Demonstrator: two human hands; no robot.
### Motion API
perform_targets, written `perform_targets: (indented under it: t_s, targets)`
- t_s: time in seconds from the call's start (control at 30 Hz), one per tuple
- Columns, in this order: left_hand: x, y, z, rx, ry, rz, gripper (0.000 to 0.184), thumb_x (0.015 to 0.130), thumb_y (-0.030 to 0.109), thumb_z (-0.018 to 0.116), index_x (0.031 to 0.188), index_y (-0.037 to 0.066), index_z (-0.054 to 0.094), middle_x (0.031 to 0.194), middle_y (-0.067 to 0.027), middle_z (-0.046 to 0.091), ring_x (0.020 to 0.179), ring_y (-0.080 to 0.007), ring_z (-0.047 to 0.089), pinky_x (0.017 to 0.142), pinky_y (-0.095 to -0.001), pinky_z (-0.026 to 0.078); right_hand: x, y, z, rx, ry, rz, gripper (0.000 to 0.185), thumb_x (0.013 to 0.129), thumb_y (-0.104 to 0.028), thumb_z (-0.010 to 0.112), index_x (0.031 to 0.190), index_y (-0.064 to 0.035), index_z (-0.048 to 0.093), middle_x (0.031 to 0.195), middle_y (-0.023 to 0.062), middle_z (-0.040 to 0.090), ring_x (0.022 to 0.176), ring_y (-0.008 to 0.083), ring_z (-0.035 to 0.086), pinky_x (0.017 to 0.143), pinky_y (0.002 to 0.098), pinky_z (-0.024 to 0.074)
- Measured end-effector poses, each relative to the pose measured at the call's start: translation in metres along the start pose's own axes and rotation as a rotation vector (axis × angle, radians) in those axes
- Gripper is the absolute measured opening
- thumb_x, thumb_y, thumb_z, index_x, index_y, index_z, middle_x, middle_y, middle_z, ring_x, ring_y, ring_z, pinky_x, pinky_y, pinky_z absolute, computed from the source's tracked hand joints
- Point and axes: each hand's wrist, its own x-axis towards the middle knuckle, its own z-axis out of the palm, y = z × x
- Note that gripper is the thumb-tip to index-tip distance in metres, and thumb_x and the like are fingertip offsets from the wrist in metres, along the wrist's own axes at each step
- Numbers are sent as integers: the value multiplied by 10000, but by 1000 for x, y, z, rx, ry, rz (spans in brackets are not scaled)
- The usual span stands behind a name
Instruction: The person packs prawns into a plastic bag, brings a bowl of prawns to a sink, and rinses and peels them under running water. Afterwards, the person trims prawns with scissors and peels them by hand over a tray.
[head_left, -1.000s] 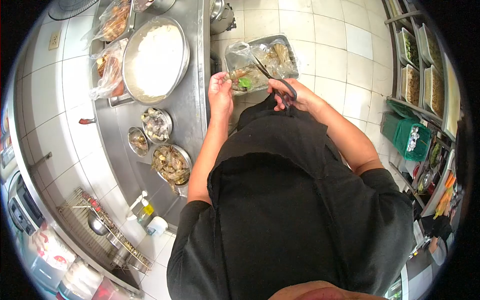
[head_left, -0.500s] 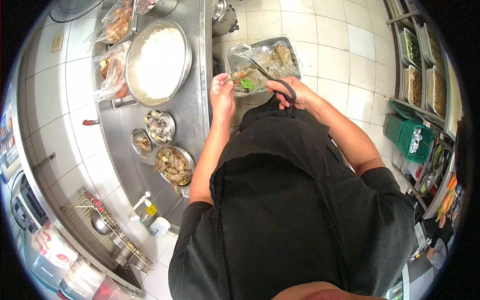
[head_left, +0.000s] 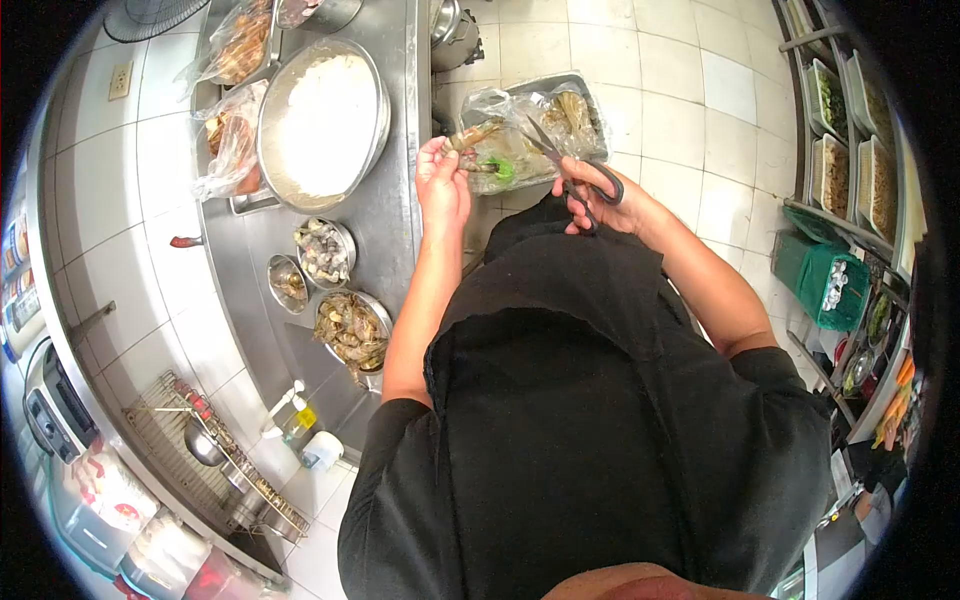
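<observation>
Between the fingertips of my left hand (head_left: pixel 442 185) is a brownish shrimp (head_left: pixel 472 136), its far end pointing away to the right. My right hand (head_left: pixel 598 195) grips a pair of black-handled scissors (head_left: pixel 548 146) with fingers through the loops; the blades stand slightly apart and are clear of the shrimp. Below both hands lies a grey tub (head_left: pixel 603 132) lined with clear plastic, with more shrimp-like pieces (head_left: pixel 572 112) in it. A bright green bit (head_left: pixel 503 170) shows at the tub's near left side.
On the steel counter (head_left: pixel 395 215) to my left are a large bowl of white stuff (head_left: pixel 322 125), a bowl of shrimp (head_left: pixel 350 332) and two smaller bowls (head_left: pixel 325 250). A pot (head_left: pixel 455 35) stands beyond. Shelves with food trays (head_left: pixel 828 185) and a green basket (head_left: pixel 835 285) are at right.
The scissors have drawn back to the right, away from the shrimp, and their blades have parted. My left hand still holds the shrimp, now tilted a little upward.
</observation>
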Motion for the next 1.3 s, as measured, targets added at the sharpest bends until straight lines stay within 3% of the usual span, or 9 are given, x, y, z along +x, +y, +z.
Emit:
perform_targets:
  t_s: [0.1,0.27,0.6,0.77,1.0,1.03,1.17,1.27,1.3]
  targets:
    - [6,1,-2,-19,-13,19,259,890,-45,523,1120,63,474,1054,-151,619,927,-259,620,862,-412,502,2,1,4,51,-42,19,491,885,-558,591,903,-67,581,556,17,532,451,139,543,617,383,553]
    - [8,1,2,-16,-31,9,258,889,-43,530,1118,65,476,1048,-149,622,924,-261,620,864,-420,503,18,-6,13,68,-50,-20,508,867,-569,611,879,-62,576,540,3,520,419,131,520,565,359,547]
    - [15,-3,0,-93,-2,-3,250,893,-40,527,1114,70,483,1069,-149,616,907,-274,616,861,-431,499,38,-8,11,-71,111,-72,414,858,-441,692,877,-43,578,523,-19,470,389,88,451,487,285,519]
    - [17,2,3,-119,73,-3,265,887,-41,526,1120,85,504,1021,-92,627,848,-215,619,765,-351,493,26,-1,8,72,-4,10,505,880,-557,598,891,-53,579,558,27,550,445,159,552,625,394,566]
    - [17,1,7,-107,60,4,271,895,-50,509,1131,83,489,1059,-109,613,911,-228,609,830,-380,495,37,-1,21,97,-128,72,529,900,-573,551,930,-47,580,567,32,554,487,161,563,660,395,552]
    - [17,0,7,-101,60,8,266,897,-46,507,1129,83,484,1063,-118,614,913,-239,610,839,-397,494,38,-4,28,120,-82,49,525,863,-555,625,900,-35,561,545,16,553,445,136,556,575,360,569]
    - [16,-2,6,-87,63,24,257,901,-38,504,1126,83,475,1068,-134,616,917,-259,612,861,-432,490,52,-6,30,32,-18,-52,432,873,-455,667,882,-35,564,531,-11,516,405,89,503,493,306,546]
    - [13,0,5,-113,72,18,272,896,-42,509,1136,79,471,1071,-120,603,916,-245,606,872,-422,486,54,-3,30,-40,71,-63,368,917,-392,628,885,-28,588,515,-24,494,370,77,461,477,285,538]
    - [12,1,4,-128,83,15,283,894,-50,506,1145,73,468,1074,-111,587,918,-238,601,873,-412,487,56,0,25,-31,53,-76,396,880,-393,679,896,-12,568,533,-16,498,390,88,461,491,309,541]
